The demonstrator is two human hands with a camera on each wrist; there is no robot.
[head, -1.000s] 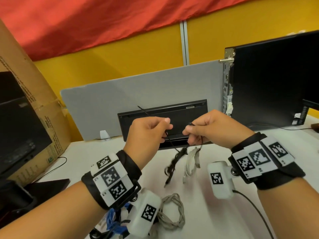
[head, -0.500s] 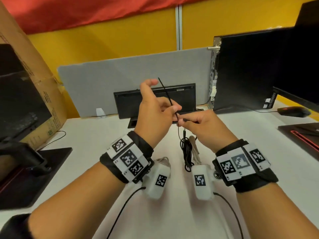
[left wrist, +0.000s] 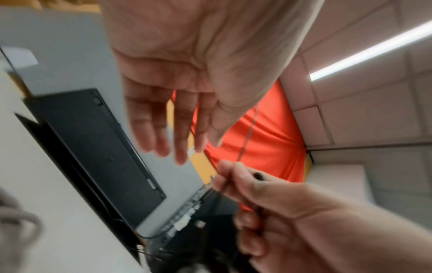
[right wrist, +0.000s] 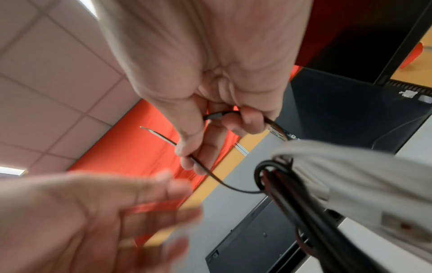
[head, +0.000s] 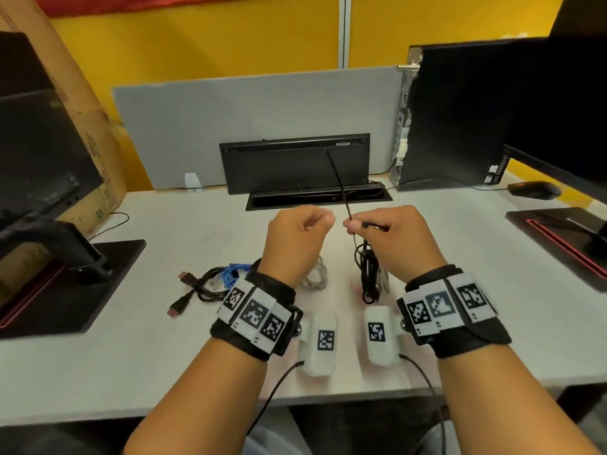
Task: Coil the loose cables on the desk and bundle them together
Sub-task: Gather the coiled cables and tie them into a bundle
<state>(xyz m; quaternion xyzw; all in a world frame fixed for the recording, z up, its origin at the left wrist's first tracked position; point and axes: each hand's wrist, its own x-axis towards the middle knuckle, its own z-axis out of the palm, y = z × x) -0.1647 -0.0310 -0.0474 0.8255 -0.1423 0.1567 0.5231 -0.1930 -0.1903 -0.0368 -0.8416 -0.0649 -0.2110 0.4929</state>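
Observation:
My right hand (head: 353,224) pinches a black cable tie (head: 336,178) whose tail sticks up and away from me. The tie loops down around a bundle of black and white cables (head: 369,274) that hangs under the hand, low over the white desk (head: 460,290). The right wrist view shows the thumb and fingers (right wrist: 187,140) clamped on the tie (right wrist: 219,180) and the hanging bundle (right wrist: 292,194). My left hand (head: 320,220) hovers just left of the tie, fingers relaxed and holding nothing (left wrist: 168,144). A beige braided cable (head: 317,277) lies half hidden behind my left wrist.
A coiled black HDMI cable (head: 200,287) and a blue cable (head: 233,274) lie on the desk at the left. A keyboard (head: 295,162) leans on the grey partition behind a cable slot (head: 315,198). A PC tower (head: 460,119), a mouse (head: 533,189) and monitor bases (head: 65,284) flank the desk.
My left hand has let go of the cable tie and drawn slightly left. Both hands have come down nearer the desk, and the right still holds the tie and bundle.

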